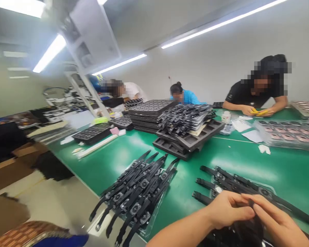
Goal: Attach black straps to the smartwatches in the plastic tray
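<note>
My left hand (228,211) and my right hand (278,219) meet at the lower right, fingers bent and closed around a black watch strap (251,203). Most of that strap is hidden by my fingers and the dark blur beneath them. Just behind my hands, several black-strapped watches (264,192) lie on a clear plastic tray. To the left, another clear tray (157,214) carries rows of watches (136,208) with long black straps, some reaching past its near edge.
Tilted black foam trays (208,135) stand mid-table under a heap of watches (185,118). Black trays (146,118) are stacked behind. At right lies a clear tray with pinkish pieces (296,130). Three people sit across the green table (195,164), one holding something yellow (259,112).
</note>
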### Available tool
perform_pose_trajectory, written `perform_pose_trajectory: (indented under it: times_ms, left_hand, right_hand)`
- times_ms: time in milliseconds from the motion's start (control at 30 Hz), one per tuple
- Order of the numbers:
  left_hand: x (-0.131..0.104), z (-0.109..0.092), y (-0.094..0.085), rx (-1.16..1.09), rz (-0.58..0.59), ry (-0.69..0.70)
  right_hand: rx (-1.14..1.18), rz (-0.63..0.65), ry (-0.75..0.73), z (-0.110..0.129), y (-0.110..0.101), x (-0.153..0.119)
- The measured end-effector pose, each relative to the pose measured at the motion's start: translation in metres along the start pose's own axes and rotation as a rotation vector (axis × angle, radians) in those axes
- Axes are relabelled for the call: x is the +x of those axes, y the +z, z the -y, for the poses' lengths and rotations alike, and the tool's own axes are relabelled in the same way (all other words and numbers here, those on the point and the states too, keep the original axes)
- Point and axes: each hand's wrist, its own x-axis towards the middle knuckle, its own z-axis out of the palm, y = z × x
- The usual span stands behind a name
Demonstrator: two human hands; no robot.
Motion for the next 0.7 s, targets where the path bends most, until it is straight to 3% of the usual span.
perform_pose_trajectory:
  times_ms: [33,100,267,367,567,700]
  left_hand:
    - [0.0,-0.002,0.0,0.005,0.019,-0.009]
    - [0.0,-0.005,0.001,0.004,0.05,-0.026]
    - [0.002,-0.013,0.005,0.095,0.165,-0.122]
    - [0.002,-0.016,0.006,0.06,0.194,-0.164]
    - [0.001,-0.015,0.006,0.06,0.233,-0.196]
    - [0.001,-0.014,0.006,0.058,0.228,-0.205]
  right_hand:
    - [0.019,0.071,0.059,0.007,0.0,0.0]
    - [0.102,0.046,0.1,0.023,0.002,-0.001]
    - [0.506,-0.247,0.288,0.047,0.006,0.001]
    - [0.615,-0.292,0.304,0.052,0.006,0.003]
    - [0.619,-0.391,0.247,0.05,0.003,0.008]
    - [0.616,-0.381,0.245,0.049,0.002,0.009]
